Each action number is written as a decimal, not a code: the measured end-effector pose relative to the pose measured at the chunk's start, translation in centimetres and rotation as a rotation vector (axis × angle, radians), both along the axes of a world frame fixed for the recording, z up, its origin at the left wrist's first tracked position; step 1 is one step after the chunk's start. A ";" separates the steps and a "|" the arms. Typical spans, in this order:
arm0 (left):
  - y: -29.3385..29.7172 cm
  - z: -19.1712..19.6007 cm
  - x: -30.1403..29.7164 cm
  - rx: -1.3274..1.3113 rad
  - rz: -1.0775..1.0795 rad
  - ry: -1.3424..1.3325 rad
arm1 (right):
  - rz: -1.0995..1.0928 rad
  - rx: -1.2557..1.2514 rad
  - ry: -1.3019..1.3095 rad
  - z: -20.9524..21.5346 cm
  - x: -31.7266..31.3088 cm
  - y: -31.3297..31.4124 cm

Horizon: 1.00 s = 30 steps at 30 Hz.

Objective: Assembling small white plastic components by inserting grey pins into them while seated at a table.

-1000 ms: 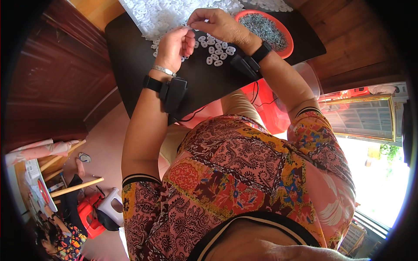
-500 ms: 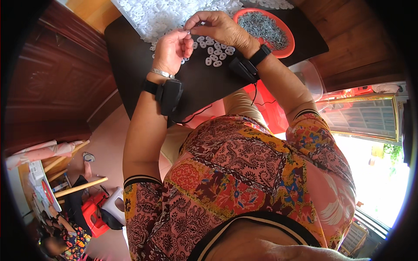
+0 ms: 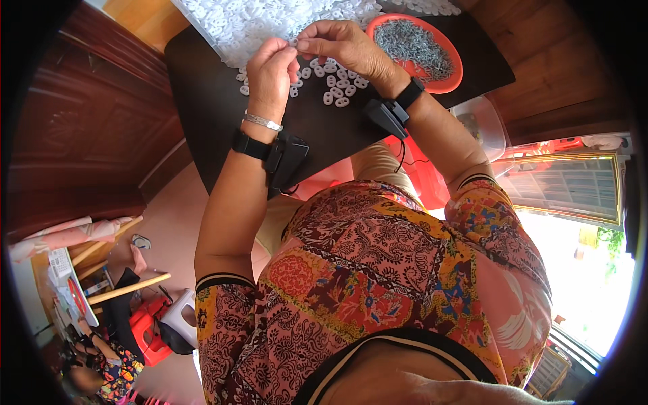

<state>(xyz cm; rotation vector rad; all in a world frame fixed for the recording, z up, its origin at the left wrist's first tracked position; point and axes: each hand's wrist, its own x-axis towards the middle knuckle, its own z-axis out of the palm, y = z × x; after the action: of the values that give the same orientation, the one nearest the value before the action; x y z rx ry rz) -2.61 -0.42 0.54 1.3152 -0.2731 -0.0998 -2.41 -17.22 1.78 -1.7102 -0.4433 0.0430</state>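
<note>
My left hand (image 3: 270, 75) is closed, its thumb and fingertips pinched together above the dark table (image 3: 202, 115). Its fingertips meet those of my right hand (image 3: 351, 52), which is also closed in a pinch. Whatever sits between them is small and mostly covered by the fingers; a whitish bit shows there. Under and beside the hands lie several loose white oval plastic pieces with two holes (image 3: 335, 88). Just beyond, a large heap of similar white pieces (image 3: 243, 23) fills a tray. Right of my right hand stands an orange bowl (image 3: 451, 84) full of small grey metal parts (image 3: 412, 47).
A clear plastic tub (image 3: 489, 125) stands below the table's right edge. Red plastic (image 3: 432, 179) shows beside my legs. At lower left another person (image 3: 118, 361) is near a red stool (image 3: 145, 327) and a cluttered table (image 3: 71, 290). A dark wooden panel (image 3: 88, 128) rises on the left.
My left wrist has turned and its hand has shifted slightly up and right, closer to the right hand. The right hand has moved a little right; both stay pinched together.
</note>
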 end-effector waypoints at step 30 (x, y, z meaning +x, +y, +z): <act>0.2 0.5 0.6 0.112 -0.161 0.042 | -0.155 -0.488 -0.671 1.9 -2.5 -1.9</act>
<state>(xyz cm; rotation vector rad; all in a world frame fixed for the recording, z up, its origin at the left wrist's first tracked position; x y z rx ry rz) -1.96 -0.19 1.00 1.3992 -0.3410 -0.2822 -4.90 -19.08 3.69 -2.2219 -0.8394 -0.5940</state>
